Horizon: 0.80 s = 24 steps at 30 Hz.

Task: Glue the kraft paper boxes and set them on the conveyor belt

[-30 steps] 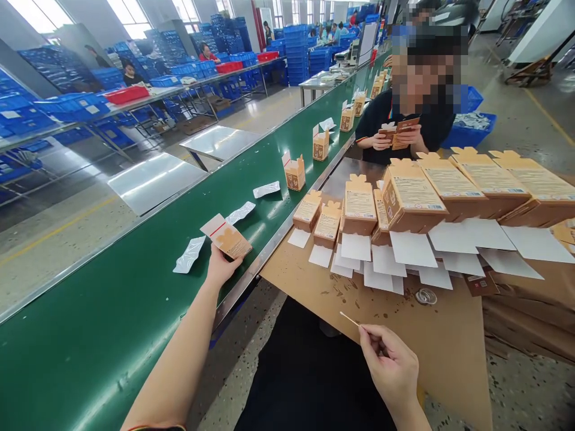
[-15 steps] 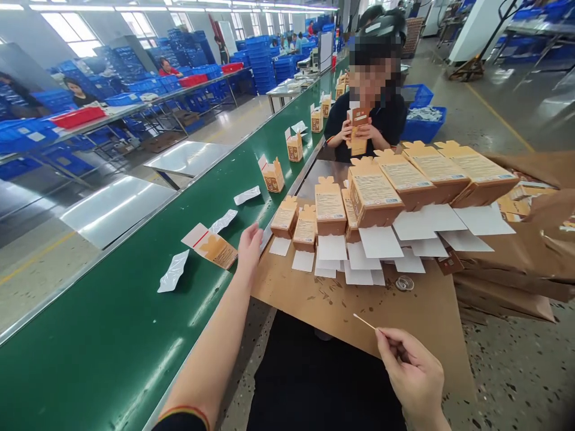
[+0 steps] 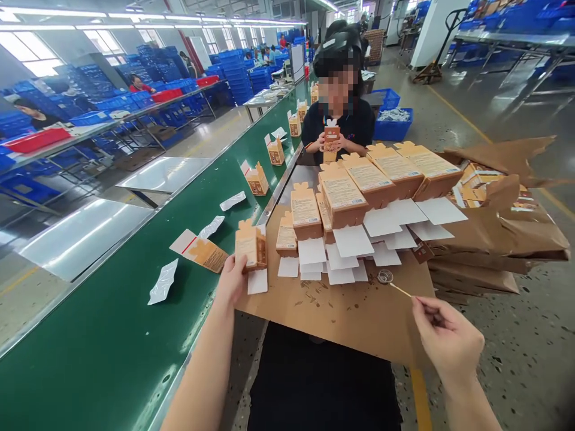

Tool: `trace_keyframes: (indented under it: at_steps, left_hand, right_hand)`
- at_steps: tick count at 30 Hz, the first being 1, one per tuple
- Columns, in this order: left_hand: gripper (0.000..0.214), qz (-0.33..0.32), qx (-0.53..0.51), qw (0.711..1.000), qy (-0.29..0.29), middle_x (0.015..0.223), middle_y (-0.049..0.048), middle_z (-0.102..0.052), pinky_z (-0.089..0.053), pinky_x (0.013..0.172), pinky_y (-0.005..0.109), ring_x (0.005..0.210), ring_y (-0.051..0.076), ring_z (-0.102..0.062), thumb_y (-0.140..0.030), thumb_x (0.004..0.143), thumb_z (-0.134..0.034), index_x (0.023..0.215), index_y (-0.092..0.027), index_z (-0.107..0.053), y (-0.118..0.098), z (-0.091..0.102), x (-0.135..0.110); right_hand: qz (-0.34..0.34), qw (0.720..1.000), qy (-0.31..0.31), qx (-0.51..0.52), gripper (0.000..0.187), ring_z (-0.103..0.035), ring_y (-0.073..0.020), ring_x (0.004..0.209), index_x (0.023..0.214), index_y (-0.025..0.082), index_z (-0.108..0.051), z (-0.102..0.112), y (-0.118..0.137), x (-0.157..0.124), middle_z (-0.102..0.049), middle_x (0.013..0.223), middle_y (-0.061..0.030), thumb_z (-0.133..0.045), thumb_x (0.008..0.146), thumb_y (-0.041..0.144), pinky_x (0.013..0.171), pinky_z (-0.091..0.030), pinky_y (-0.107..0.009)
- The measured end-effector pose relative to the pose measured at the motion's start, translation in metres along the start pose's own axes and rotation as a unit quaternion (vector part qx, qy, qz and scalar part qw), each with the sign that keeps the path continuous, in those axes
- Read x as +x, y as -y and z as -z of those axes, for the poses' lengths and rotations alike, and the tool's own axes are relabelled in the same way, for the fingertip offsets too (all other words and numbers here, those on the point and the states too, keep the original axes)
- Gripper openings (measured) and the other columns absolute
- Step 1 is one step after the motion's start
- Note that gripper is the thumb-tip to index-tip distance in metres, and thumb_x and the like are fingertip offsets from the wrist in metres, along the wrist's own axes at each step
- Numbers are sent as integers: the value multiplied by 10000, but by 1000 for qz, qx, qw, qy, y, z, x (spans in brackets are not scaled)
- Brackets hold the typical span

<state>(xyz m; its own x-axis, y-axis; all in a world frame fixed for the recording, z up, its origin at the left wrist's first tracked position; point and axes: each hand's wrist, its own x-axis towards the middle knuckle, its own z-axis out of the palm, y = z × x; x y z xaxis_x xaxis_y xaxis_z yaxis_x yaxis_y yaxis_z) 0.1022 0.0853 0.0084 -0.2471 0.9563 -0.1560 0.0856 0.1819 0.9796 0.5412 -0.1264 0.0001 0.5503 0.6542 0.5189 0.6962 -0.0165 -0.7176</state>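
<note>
My left hand grips a small brown-and-cream carton by its lower left side, at the edge between the belt and the cardboard-covered table. A white flap hangs open at the carton's near end. My right hand pinches a thin cotton swab, its tip at a small clear round dish on the table. Between my hands lie rows of similar cartons, with white flaps pointing toward me.
The green conveyor belt on my left carries silver pouches, a flattened open carton and upright cartons. A co-worker sits across, holding a carton. Brown paper sacks lie on the right.
My left hand has taken hold of the front left carton and drawn it toward me. My right hand has brought the swab's tip to the clear dish. The view has turned right.
</note>
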Motion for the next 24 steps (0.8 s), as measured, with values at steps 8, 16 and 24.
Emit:
trace_keyframes:
  at_steps: [8, 16, 24]
  left_hand:
    - [908, 140, -141, 976, 85, 1479, 181, -827, -656, 1166, 659, 1406, 523, -763, -493, 602, -1110, 1415, -248, -786, 19, 37, -95]
    - [994, 82, -91, 988, 97, 1477, 196, -821, -591, 1262, 661, 1447, 473, -756, -450, 574, -1171, 1418, -215, -701, 23, 3, -92]
    - [977, 52, -86, 991, 85, 1430, 161, -829, -585, 1256, 652, 1381, 422, -796, -473, 580, -1158, 1384, -243, -653, 30, -6, -95]
  right_hand:
    - [35, 989, 130, -62, 482, -651, -213, 546, 785, 262, -767, -22, -7, 44, -722, 647, -51, -652, 1056, 643, 553, -527, -322]
    - [27, 995, 84, -43, 400, -681, -212, 569, 799, 244, -812, -21, 2, 28, -754, 674, -58, -736, 1015, 572, 590, -584, -336]
    - [72, 956, 222, 176, 226, -643, -127, 527, 881, 240, -797, -73, 97, -75, -726, 685, 18, -712, 1085, 197, 515, -531, -230]
